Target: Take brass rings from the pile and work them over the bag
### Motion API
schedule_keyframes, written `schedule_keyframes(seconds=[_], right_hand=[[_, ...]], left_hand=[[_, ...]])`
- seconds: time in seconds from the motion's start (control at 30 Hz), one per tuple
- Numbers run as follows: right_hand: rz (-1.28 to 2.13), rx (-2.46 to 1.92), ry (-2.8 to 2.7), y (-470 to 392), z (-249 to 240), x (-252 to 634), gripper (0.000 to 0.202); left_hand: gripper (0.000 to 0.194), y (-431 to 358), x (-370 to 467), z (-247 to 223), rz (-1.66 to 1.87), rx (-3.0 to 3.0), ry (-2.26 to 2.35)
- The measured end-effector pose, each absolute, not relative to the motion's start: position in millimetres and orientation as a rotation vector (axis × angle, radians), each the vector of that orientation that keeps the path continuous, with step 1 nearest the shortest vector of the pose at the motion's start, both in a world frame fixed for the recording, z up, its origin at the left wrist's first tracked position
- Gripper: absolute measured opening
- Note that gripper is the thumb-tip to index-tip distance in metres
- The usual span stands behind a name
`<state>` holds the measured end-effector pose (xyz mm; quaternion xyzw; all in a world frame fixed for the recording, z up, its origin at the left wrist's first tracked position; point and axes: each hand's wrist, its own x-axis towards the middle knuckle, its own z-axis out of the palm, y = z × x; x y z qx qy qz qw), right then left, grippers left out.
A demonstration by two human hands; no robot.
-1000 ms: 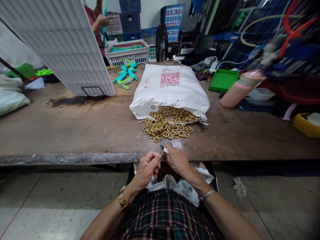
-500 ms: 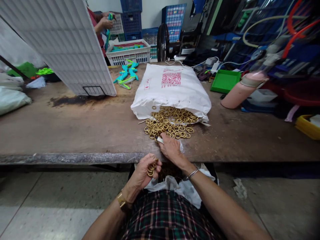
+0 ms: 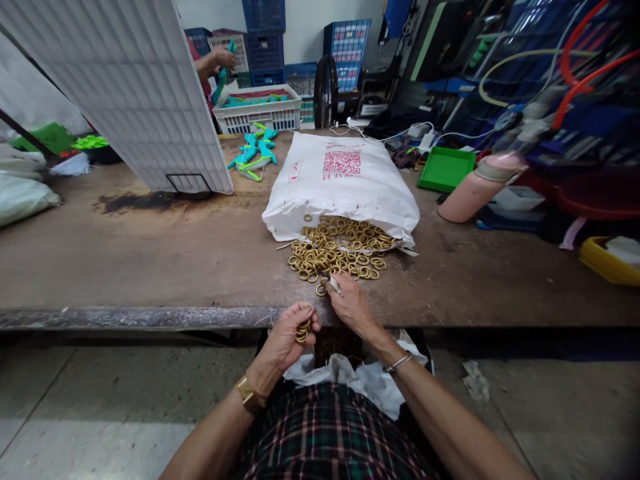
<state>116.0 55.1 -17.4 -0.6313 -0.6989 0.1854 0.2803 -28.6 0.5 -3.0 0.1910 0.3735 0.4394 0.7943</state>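
My left hand point(image 3: 290, 335) is closed around several brass-coloured rings point(image 3: 303, 331) just in front of the table's front edge. In my right hand point(image 3: 351, 303), by the edge of the ring pile, is a small white piece point(image 3: 335, 285) with a dark tip; its exact kind is unclear. One loose ring point(image 3: 321, 289) sits at the fingertips of that hand. The pile of gold-coloured rings point(image 3: 330, 257) spills out of the mouth of a white woven sack point(image 3: 300, 193) with red print, lying on the table.
A white ribbed panel point(image 3: 150, 120) stands on the brown table point(image 3: 150, 267) at left. Teal toy-like pieces point(image 3: 255, 152) lie behind the sack. At right are a green tray point(image 3: 447, 169) and a pink bottle point(image 3: 473, 193). Another person's hand point(image 3: 220, 59) holds a teal piece near a white crate point(image 3: 260, 118).
My right hand has drawn back slightly from the pile toward me and to the right, and a ring now lies at its fingertips. My left hand still holds its rings.
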Motion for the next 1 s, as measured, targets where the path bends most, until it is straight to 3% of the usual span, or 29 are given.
schedule_keyframes(seconds=[0.4,0.7,1.0], right_hand=[[1.724,-1.287,-0.973,26,3,117,0.021],[1.975,-1.088,-0.852,17,8,109,0.023],[1.981,-1.182,-0.938,17,6,111,0.017]], left_hand=[[0.030,7,-23,-2,0.981,1.140,1.146],[0.023,5,-24,-2,1.009,1.255,1.087],[0.015,5,-27,-6,0.990,1.473,1.152]])
